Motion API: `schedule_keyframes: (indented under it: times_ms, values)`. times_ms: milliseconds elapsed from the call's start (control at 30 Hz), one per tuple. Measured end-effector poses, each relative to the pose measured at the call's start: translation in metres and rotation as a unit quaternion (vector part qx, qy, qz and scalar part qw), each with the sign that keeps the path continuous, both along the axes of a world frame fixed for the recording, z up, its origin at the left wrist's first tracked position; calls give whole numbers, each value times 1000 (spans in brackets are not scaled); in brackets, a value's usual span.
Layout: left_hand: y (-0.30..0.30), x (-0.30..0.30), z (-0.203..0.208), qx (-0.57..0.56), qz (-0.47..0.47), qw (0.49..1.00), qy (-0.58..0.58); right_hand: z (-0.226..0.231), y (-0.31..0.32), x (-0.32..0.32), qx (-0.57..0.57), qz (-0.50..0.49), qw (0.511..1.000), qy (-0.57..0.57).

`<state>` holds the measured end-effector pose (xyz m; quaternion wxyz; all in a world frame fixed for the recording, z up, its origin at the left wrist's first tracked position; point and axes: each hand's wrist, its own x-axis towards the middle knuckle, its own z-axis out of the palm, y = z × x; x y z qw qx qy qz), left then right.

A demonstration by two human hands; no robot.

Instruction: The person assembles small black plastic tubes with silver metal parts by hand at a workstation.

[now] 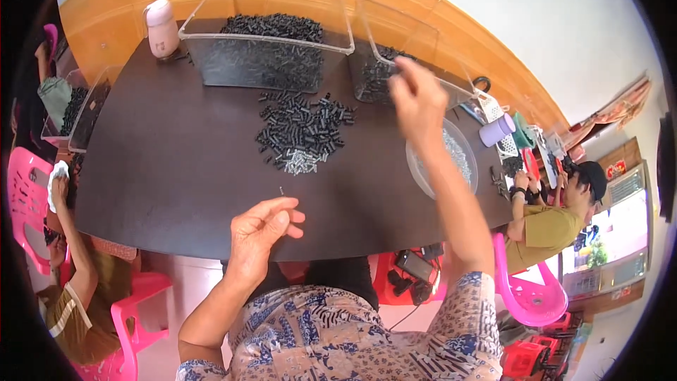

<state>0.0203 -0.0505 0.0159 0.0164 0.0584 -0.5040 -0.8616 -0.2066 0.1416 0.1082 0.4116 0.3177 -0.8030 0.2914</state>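
Note:
My left hand (pixel 264 233) hovers over the near table edge, its fingers loosely bent and apart, with nothing visible in them. Just beyond its fingertips is one tiny thin metal piece (pixel 281 191). Farther off, short black ribbed cylinders (pixel 303 123) lie in a loose heap. Against the heap's near side sits a small pile of silver pieces (pixel 301 161) that look like springs. My right hand (pixel 421 102) is raised at the near side of the smaller clear bin (pixel 367 81), which holds black pieces. Motion smears its fingers, so any grip is hidden.
A large clear bin (pixel 264 63) of black pieces stands at the back. Under my right forearm is a round tub (pixel 462 162) of silvery pieces. A pink bottle (pixel 162 32) and purple cup (pixel 497 130) flank the bins. People sit left and right on pink chairs (pixel 532 289).

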Motion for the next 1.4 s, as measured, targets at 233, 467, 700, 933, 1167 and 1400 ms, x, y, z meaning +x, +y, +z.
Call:
schedule_keyframes:
  times_ms: [233,467,700,933,1167,1400]
  values:
    - [14,-10,7,-5,-2,1000,7,36,82,-120,131,-329,934,-43]
    - [20,-20,-1,106,-135,984,-41,9,-36,79,18,327,918,-224]
    - [41,-3,40,241,-330,911,52,-23,-64,173,86,618,452,-637]
    - [29,14,19,310,-314,896,47,-29,-25,140,102,605,285,-737]
    - [-47,12,19,-49,-42,998,10,-58,-18,114,50,237,844,-478]
    - [-63,-21,1,-124,63,990,7,-103,-70,120,174,101,969,-144]
